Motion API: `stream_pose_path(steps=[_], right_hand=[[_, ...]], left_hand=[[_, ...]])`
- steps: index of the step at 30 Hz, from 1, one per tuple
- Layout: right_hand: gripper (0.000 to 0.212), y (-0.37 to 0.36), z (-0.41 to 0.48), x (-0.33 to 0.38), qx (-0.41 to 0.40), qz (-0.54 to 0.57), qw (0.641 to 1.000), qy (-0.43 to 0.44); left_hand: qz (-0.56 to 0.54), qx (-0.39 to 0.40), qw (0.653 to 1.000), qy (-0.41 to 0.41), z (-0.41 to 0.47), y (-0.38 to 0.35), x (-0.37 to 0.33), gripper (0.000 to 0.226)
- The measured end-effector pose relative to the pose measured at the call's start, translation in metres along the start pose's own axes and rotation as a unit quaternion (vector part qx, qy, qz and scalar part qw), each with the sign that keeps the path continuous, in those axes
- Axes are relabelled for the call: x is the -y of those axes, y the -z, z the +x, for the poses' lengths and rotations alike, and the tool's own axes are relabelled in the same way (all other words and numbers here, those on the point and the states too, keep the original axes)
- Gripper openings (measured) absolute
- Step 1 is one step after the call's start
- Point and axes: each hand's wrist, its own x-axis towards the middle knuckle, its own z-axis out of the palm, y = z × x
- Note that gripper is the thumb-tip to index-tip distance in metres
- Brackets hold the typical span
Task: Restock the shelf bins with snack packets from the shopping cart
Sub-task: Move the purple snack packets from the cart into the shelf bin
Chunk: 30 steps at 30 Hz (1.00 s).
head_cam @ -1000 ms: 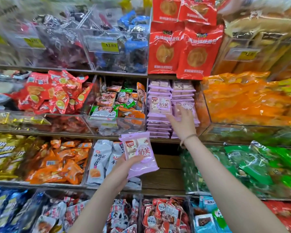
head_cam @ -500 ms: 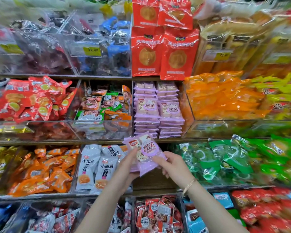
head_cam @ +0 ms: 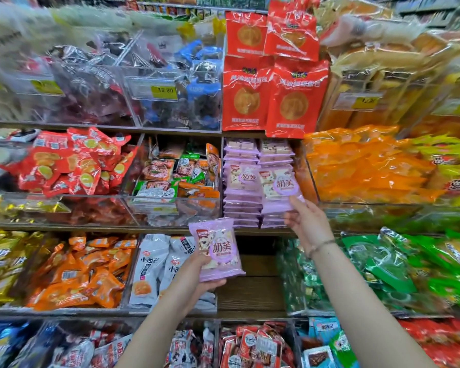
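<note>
Head view: middle shelf bin (head_cam: 221,168) holding two columns of stacked packets (head_cam: 241,208), flat and lilac. Against the right column, glossy lilac packet (head_cam: 278,185), pale chunks pictured, pinched at its lower edge by right hand (head_cam: 307,221). Below, matching packet (head_cam: 219,252) gripped upright in left hand (head_cam: 197,277).

yellow price tag (head_cam: 164,90) "12.80", purple pkts (head_cam: 219,251) "奶美", white pkts (head_cam: 147,264) "小面筋"

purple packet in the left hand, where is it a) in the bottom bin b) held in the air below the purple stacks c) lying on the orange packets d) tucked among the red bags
b: the left hand grips the purple packet in front of the shelf, below the purple stacks, apart from them.
</note>
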Motion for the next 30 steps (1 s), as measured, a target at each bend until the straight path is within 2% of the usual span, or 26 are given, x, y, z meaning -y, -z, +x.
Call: stream_pose_path(steps=[4, 7, 11, 13, 15, 18, 21, 23, 24, 25, 27, 28, 30], right_hand=[[0.036, -0.013, 0.035, 0.002, -0.062, 0.057, 0.996, -0.030], [0.030, -0.017, 0.044, -0.008, -0.067, 0.146, 0.986, -0.048], [0.021, -0.019, 0.046, -0.014, -0.099, 0.213, 0.971, -0.045], [0.010, -0.022, 0.043, -0.010, -0.108, 0.250, 0.961, -0.051], [0.015, -0.021, 0.038, -0.008, -0.099, 0.261, 0.959, -0.053], [0.039, -0.014, 0.015, -0.014, -0.083, 0.153, 0.985, -0.021], [0.033, -0.008, -0.027, -0.039, -0.012, -0.048, 0.998, 0.044], [0.025, -0.007, -0.052, -0.056, 0.075, -0.239, 0.966, 0.071], [0.021, -0.007, -0.061, -0.061, 0.109, -0.292, 0.947, 0.076], [0.017, -0.006, -0.065, -0.063, 0.128, -0.311, 0.939, 0.075], [0.009, -0.006, -0.066, -0.060, 0.140, -0.290, 0.944, 0.068], [0.008, -0.006, -0.064, -0.055, 0.133, -0.264, 0.953, 0.061], [0.006, -0.008, -0.056, -0.042, 0.106, -0.214, 0.970, 0.049]], left_hand=[[-0.001, 0.006, 1.000, 0.007, -0.001, 0.005, -0.003, 0.025], [0.003, 0.023, 1.000, 0.009, 0.000, 0.010, -0.003, 0.035], [0.000, 0.034, 0.999, 0.015, 0.001, 0.009, -0.001, 0.036], [0.003, 0.033, 0.999, 0.020, 0.003, 0.007, -0.002, 0.038], [0.005, 0.033, 0.999, 0.020, 0.003, 0.003, -0.002, 0.038], [0.022, 0.038, 0.999, 0.016, 0.002, -0.003, -0.003, 0.036], [0.013, 0.040, 0.999, 0.020, 0.001, -0.012, -0.005, 0.032], [-0.005, 0.055, 0.998, 0.016, 0.000, -0.020, -0.010, 0.027], [-0.004, 0.059, 0.998, 0.009, -0.001, -0.025, -0.012, 0.025], [0.007, 0.060, 0.998, 0.001, -0.001, -0.029, -0.015, 0.024], [0.067, 0.054, 0.996, -0.017, 0.000, -0.040, -0.021, 0.021], [0.134, 0.051, 0.989, -0.040, 0.003, -0.043, -0.025, 0.020], [0.281, 0.026, 0.951, -0.129, 0.010, -0.046, -0.036, 0.023]])
